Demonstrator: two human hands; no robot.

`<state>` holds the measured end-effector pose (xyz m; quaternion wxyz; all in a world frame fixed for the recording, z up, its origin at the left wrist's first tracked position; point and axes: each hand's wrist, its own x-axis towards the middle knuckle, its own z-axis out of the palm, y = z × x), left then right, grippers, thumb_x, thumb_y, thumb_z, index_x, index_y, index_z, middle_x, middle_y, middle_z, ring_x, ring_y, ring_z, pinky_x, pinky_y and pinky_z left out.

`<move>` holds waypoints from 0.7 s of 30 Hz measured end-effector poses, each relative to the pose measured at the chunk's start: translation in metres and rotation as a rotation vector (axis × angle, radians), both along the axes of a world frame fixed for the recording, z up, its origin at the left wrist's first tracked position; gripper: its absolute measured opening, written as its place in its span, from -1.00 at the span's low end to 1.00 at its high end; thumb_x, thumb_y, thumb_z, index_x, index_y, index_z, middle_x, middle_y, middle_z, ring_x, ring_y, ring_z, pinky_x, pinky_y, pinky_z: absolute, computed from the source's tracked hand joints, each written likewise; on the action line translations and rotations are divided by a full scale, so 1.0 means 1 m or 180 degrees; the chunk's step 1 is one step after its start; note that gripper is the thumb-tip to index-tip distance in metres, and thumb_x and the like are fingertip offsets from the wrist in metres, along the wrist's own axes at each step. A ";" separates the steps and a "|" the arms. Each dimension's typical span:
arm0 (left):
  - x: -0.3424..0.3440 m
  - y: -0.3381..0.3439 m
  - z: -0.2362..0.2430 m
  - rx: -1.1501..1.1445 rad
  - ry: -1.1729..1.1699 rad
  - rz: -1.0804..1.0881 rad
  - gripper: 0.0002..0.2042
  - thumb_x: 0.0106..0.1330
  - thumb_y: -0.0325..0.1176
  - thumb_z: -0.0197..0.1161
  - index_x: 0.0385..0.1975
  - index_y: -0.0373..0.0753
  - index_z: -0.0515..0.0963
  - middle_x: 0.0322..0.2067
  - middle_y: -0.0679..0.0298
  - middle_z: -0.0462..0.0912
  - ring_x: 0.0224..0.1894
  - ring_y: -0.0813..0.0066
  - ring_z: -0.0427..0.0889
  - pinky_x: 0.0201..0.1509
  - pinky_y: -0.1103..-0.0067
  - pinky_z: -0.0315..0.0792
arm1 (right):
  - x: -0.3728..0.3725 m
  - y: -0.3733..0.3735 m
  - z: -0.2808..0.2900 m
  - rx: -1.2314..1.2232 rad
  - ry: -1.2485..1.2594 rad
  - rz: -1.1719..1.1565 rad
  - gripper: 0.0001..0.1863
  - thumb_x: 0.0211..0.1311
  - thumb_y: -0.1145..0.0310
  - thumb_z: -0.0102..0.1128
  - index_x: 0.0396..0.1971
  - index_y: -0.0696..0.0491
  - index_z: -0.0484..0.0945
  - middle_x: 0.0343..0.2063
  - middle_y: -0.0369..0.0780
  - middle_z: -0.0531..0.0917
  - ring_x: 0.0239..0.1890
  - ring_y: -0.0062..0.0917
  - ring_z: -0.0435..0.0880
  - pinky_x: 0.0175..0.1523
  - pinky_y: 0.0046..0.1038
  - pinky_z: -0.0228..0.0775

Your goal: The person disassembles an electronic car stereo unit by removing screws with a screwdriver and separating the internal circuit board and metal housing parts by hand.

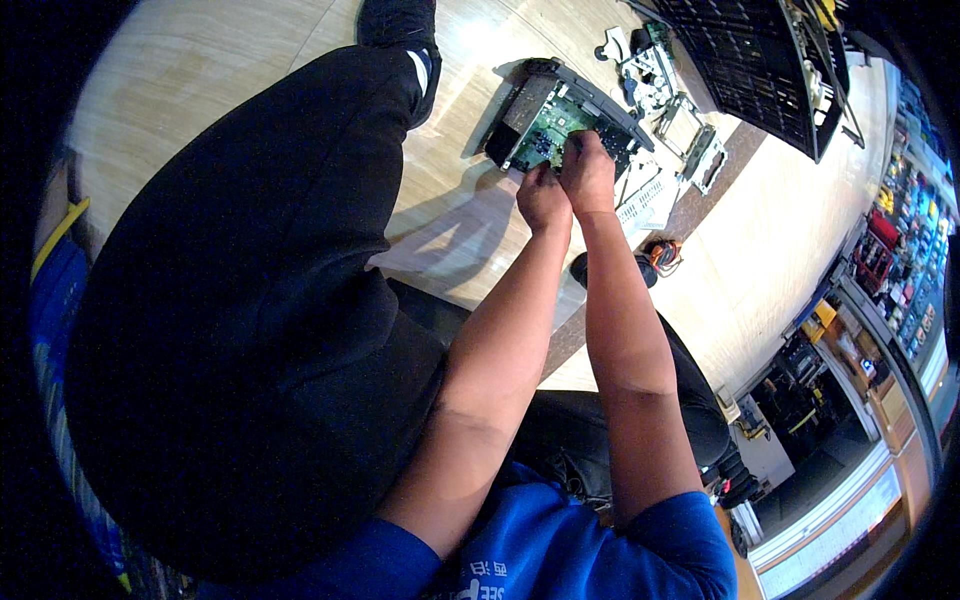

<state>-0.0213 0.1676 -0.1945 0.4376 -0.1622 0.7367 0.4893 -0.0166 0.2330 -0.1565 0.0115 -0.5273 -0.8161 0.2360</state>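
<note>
An opened black electronic device (510, 125) lies on the floor with its green circuit board (555, 120) exposed. My left hand (543, 200) is at the device's near edge, fingers curled and partly hidden, so what they hold is unclear. Just right of it, my right hand (587, 170) reaches over the board with fingers bent together; whatever lies between them is too small or hidden to name. Metal and plastic pieces (650, 75) are spread beside the device, along with a white frame (705, 160) and a white perforated piece (645, 200).
My bent leg (240, 300) and black shoe (395, 30) take up the left side. A coiled orange cable (665, 255) lies below the parts. A large black slatted panel (760, 70) stands at the upper right. Shelves of small goods (910, 230) line the far right.
</note>
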 end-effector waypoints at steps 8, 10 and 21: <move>0.002 -0.001 -0.002 0.0027 -0.0008 0.0059 -0.74 0.24 -0.34 0.07 -0.22 -0.38 0.59 -0.23 -0.01 0.64 -0.16 0.15 0.62 -0.04 0.45 0.45 | 0.001 -0.002 -0.001 -0.0013 0.0101 -0.0089 -0.90 0.14 0.46 0.05 -0.36 0.16 0.45 -0.43 0.10 0.58 -0.34 0.02 0.57 -0.23 -0.09 0.41; 0.003 -0.001 -0.007 0.0027 0.0101 0.0071 -0.73 0.22 -0.33 0.07 -0.22 -0.37 0.59 -0.23 -0.02 0.64 -0.16 0.14 0.63 -0.05 0.45 0.45 | 0.000 -0.002 0.000 -0.0025 0.0123 -0.0085 -0.89 0.14 0.45 0.06 -0.37 0.16 0.45 -0.43 0.10 0.58 -0.34 0.02 0.57 -0.23 -0.10 0.41; 0.009 0.003 -0.014 0.0164 0.0108 0.0206 -0.71 0.19 -0.34 0.06 -0.22 -0.37 0.59 -0.23 -0.05 0.63 -0.16 0.09 0.61 -0.03 0.41 0.44 | -0.002 -0.001 0.001 -0.0003 0.0034 -0.0302 -0.87 0.16 0.40 0.10 -0.36 0.15 0.50 -0.43 0.07 0.61 -0.34 -0.01 0.60 -0.20 -0.14 0.44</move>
